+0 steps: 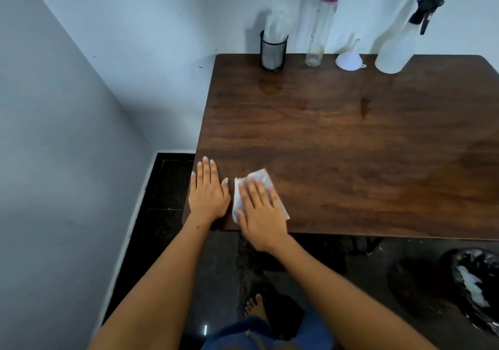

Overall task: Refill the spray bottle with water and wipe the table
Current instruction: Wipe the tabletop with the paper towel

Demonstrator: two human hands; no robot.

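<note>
A white wipe (259,187) is pressed flat on the near left corner of the wooden worktop (351,147) by the right hand (260,214), whose fingers (255,191) are laid straight and slightly apart over it. Just beside it, the left hand (208,193) is rested palm down at the worktop's edge, fingers straight and close together. Along the far edge, by the wall, a spray bottle (399,44), a white funnel (350,59), a tall clear bottle (321,25) with a purple cap and a black mesh holder (272,52) are lined up. Wet patches (270,86) are seen near them.
</note>
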